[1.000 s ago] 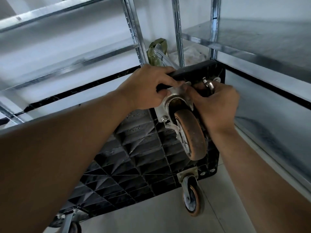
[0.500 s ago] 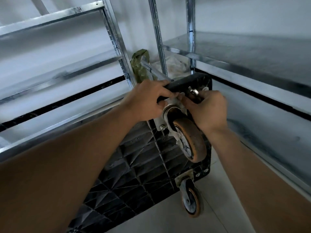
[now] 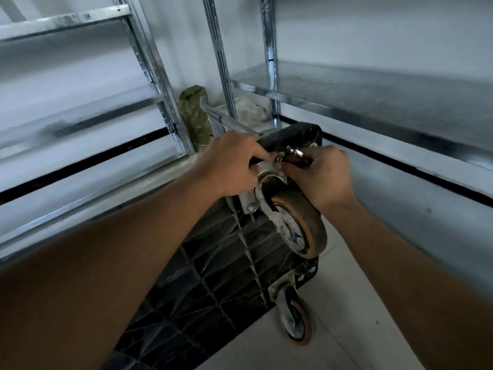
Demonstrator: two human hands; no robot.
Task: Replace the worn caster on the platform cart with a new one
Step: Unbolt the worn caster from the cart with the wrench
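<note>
One view on record, from the camera worn on my head. It faces forward and down, sighting along my left forearm (image 3: 106, 263) and right forearm (image 3: 413, 263), which enter from the lower corners. My left hand (image 3: 232, 162) and right hand (image 3: 324, 174) meet just above frame centre, near the lens. The platform cart (image 3: 213, 276) turns its ribbed underside to the camera, filling the lower middle. Wide-angle optics bow the shelving uprights (image 3: 152, 62). Metal shelves (image 3: 373, 102) flank both sides; the floor (image 3: 360, 303) shows lower right.
</note>
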